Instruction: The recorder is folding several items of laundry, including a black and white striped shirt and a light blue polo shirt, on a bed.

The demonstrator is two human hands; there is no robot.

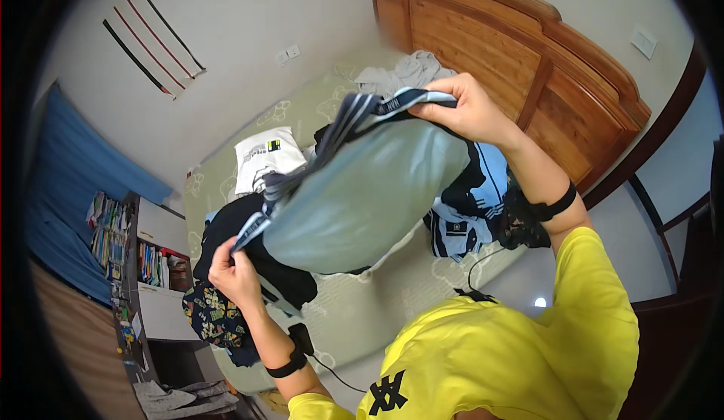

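A pale blue-green garment (362, 194) is stretched in the air between my hands, above the bed. A dark and light striped ribbed band runs along its upper edge and bears lettering. My left hand (237, 277) pinches the lower-left end of this band between thumb and fingers. Higher up, my right hand (468, 108) grips the other end near the headboard. The cloth is partly blurred, and its exact kind cannot be told. It covers the middle of the bed and part of the clothes there.
On the green bed sheet (407, 307) lie a white printed T-shirt (270, 157), black clothing (291, 284), a dark patterned cloth (212, 315), blue-and-black clothes (461, 230) and a grey cloth (407, 74). A wooden headboard (475, 35) stands behind; a bookshelf (164, 264) stands left. A cable (339, 376) hangs near my left forearm.
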